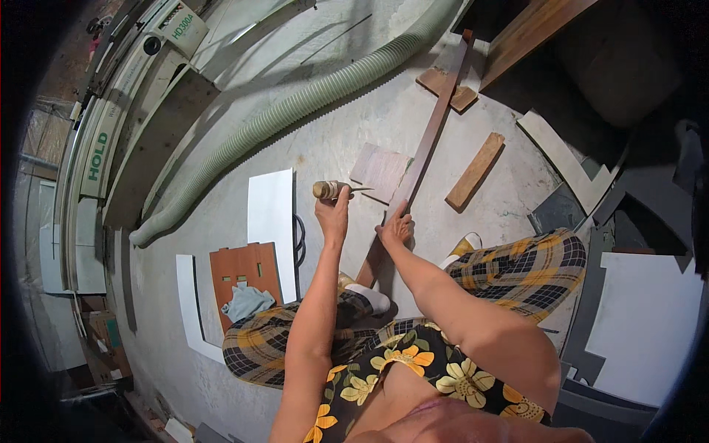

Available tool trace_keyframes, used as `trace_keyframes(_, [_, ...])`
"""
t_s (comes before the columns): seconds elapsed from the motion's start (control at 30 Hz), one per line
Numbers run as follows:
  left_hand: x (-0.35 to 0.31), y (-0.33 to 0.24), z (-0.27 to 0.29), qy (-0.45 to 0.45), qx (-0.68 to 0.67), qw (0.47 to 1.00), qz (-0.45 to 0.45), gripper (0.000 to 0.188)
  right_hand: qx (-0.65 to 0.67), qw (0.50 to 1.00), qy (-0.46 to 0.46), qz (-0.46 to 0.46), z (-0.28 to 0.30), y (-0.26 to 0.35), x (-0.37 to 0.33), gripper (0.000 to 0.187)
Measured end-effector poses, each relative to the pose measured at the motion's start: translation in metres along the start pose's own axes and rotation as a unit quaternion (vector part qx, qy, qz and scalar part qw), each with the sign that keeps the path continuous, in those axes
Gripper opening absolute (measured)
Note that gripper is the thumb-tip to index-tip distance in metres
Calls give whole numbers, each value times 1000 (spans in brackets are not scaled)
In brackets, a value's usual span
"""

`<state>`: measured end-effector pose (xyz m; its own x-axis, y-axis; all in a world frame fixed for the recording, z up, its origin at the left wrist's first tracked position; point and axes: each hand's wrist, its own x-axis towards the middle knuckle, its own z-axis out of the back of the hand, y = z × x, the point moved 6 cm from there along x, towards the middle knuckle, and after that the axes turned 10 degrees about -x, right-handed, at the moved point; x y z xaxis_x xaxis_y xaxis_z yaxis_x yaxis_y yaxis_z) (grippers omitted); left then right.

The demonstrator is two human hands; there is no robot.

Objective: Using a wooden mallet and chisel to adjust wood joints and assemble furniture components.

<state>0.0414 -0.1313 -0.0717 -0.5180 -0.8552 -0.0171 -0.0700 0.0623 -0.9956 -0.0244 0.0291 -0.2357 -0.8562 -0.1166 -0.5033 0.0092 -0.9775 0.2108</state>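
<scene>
My left hand [333,220] is closed around a small brownish bottle [323,190], held tilted on its side. Its thin pointed nozzle [362,189] aims right, above a pale pinkish board [378,168] on the floor. A long reddish-brown wooden strip [437,122] slants from between my feet up to the far right. The fingers of my right hand [396,227] wrap its near part, just below the pale board. The strip crosses that board's edge, and its far end lies over a short wood block [448,89].
A loose wood block [475,171] lies right of the strip. At left are a brown slotted panel [244,275] with a grey-blue cloth [248,302] and white sheets [271,214]. A ribbed hose [295,111] runs behind, beside a large machine [122,148]. Cut panels [650,317] lie at right.
</scene>
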Motion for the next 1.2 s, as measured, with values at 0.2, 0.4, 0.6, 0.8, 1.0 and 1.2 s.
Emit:
trace_keyframes(0.2, [-5,9,19,4,55,998,-2,22,8,1000,6,-12,3,-25,-8,129])
trace_keyframes(0.4, [-17,2,-6,13,7,1000,18,22,-19,999,-11,23,-9,-64,-16,129])
trace_keyframes(0.6, [-24,6,-50,118,19,993,5,24,-18,998,11,54,-5,-74,-15,115])
trace_keyframes(0.8, [-22,6,-86,132,56,989,15,28,24,995,-73,57,47,-83,8,68])
trace_keyframes(1.0, [4,26,-118,224,117,967,-40,32,175,959,-191,-111,124,-125,63,60])
trace_keyframes(1.2, [19,55,-152,320,161,933,-33,32,189,945,-170,-205,123,-166,124,77])
